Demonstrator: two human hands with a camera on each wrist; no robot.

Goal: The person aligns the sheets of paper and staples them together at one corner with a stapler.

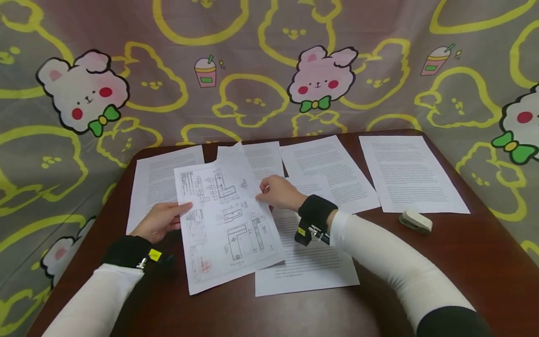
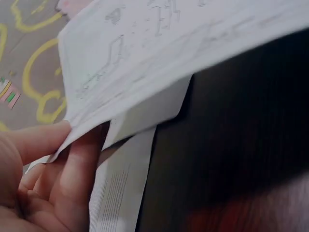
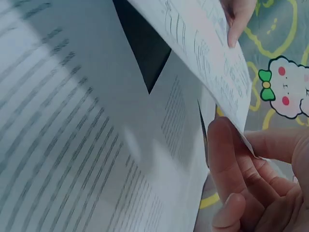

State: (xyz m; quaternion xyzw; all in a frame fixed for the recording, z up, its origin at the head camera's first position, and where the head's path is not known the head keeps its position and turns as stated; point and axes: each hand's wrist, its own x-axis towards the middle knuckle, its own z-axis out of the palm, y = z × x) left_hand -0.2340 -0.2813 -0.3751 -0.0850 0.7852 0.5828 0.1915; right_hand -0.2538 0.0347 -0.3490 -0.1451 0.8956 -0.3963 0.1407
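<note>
A paper sheet printed with technical drawings (image 1: 219,206) is held up over the table, tilted, with a small red stamp near its lower left. My left hand (image 1: 159,221) pinches its left edge between thumb and fingers. On the opposite edge, my right hand (image 1: 281,192) pinches the paper. In the left wrist view the sheet (image 2: 145,58) bends slightly away from the thumb. The right wrist view has the right thumb and fingers (image 3: 219,145) at the paper's edge. Directly beneath lies a text page (image 1: 311,267), partly covered by the sheet and right forearm.
Several text pages lie along the back of the dark brown table (image 1: 476,262), including one page (image 1: 412,173) at far right and another (image 1: 156,178) at left. A white stapler (image 1: 416,221) sits right of the right wrist. Behind hangs a cartoon-patterned curtain (image 1: 252,61).
</note>
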